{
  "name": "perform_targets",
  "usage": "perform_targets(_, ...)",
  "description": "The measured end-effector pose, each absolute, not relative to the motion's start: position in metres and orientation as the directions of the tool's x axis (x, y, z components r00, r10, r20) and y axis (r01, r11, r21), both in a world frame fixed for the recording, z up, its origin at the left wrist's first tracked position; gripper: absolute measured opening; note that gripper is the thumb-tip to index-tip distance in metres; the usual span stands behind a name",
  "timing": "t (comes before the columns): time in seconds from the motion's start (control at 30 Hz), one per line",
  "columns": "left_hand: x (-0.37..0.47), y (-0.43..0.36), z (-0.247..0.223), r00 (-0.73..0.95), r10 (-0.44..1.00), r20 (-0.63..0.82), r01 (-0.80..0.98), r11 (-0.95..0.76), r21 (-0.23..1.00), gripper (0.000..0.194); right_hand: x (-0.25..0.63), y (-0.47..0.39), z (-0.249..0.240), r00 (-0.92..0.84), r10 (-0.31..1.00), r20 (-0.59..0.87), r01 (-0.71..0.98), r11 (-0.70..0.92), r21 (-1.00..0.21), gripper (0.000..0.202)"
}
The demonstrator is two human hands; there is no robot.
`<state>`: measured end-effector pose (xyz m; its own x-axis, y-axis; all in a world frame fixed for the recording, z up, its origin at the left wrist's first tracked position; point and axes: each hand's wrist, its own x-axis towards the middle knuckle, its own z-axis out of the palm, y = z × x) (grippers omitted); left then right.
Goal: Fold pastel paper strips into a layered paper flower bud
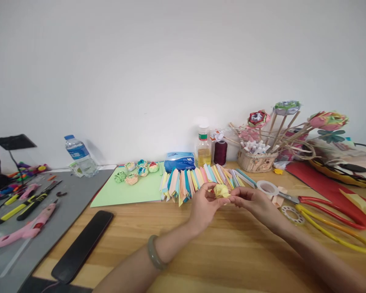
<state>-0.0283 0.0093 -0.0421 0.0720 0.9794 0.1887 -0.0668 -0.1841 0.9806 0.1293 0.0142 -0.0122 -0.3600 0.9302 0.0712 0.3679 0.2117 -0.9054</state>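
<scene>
Between my two hands, above the wooden table, is a yellow folded paper flower [221,191]. My left hand [205,205] grips it from the left with thumb and fingers; a bangle circles that wrist. From the right, the fingertips of my right hand [251,202] pinch its edge. Just behind my hands lies a long row of folded paper strips [183,183] in several colours. Several small finished paper flowers [142,170] rest on a green sheet [128,195] to the left.
Large scissors [332,215] and a tape roll [267,188] lie right of my hands. Behind stand an oil bottle [204,148], a thread spool [220,153] and a basket [256,162]. At left are a black phone [83,246], a glue gun [29,228] and a water bottle [81,156].
</scene>
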Motion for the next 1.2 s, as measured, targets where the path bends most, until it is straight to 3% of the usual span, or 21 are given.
perform_targets(0.27,-0.0280,0.0142,-0.0461,0.043,0.985,0.168,-0.079,-0.165,0.983,0.040,0.1313,0.0132,-0.0072,-0.401,0.914,0.065,0.338,0.213,-0.917,0.034)
perform_targets(0.83,-0.0282,0.0109,-0.0395,0.107,0.978,0.176,-0.137,-0.161,0.977,0.039,0.1294,0.0130,-0.0069,-0.336,0.941,-0.034,0.202,0.037,-0.979,0.032)
perform_targets(1.2,-0.0272,0.0109,-0.0426,0.079,0.980,0.184,-0.084,-0.177,0.981,0.040,0.1292,0.0121,-0.0076,-0.353,0.935,-0.017,0.236,0.072,-0.969,0.030)
